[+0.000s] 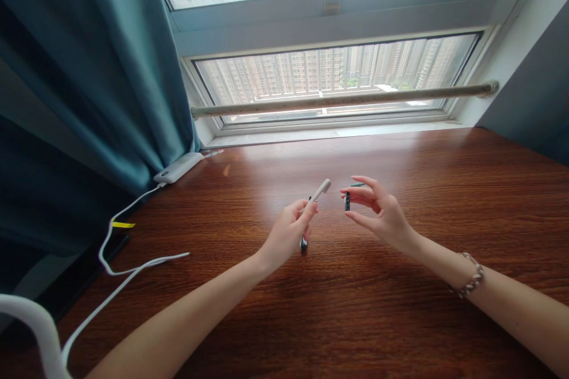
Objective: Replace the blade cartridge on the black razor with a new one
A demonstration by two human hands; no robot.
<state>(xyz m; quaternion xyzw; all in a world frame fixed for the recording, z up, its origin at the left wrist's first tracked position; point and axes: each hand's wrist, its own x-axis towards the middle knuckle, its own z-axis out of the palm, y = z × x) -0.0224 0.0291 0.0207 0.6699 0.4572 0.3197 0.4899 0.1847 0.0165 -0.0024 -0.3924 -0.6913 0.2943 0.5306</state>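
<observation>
My left hand (288, 232) is closed round the handle of a white toothbrush (320, 191), whose bristled head points up and to the right and whose dark lower end shows below my palm. A short way to its right, my right hand (381, 213) pinches a small dark oblong piece (347, 201) between thumb and forefinger, held upright near the brush head. A thin dark part sticks out behind the fingertips. Both hands hover just above the wooden table (364, 308). A beaded bracelet (471, 277) circles my right wrist.
A white power bank (178, 167) lies at the table's back left, its white cable (128, 269) trailing along the left edge. A teal curtain (80, 71) hangs on the left. Behind the table is a window with a horizontal rail (342, 99).
</observation>
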